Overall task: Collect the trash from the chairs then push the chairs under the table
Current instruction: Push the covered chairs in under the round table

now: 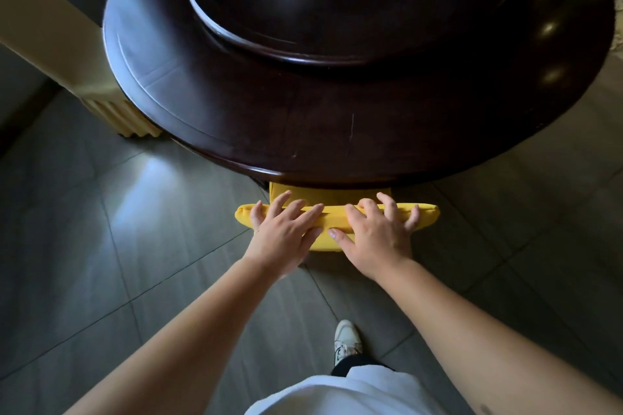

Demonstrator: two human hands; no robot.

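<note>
A yellow padded chair (428,215) stands tucked under the dark round wooden table (337,131); only its backrest top and a strip of seat (337,194) show past the table edge. My left hand (286,232) lies on the left half of the backrest top, with its fingers spread and fairly straight and the thumb on the near face. My right hand (377,236) holds the right half, fingers curled over the top edge and the thumb on the near side. No trash is visible on the chair.
A raised round turntable (337,10) sits in the middle of the table. A cream ribbed column or radiator (124,118) stands at the table's left edge. Grey floor tiles (135,246) surround me, and my white shoe (347,340) is behind the chair.
</note>
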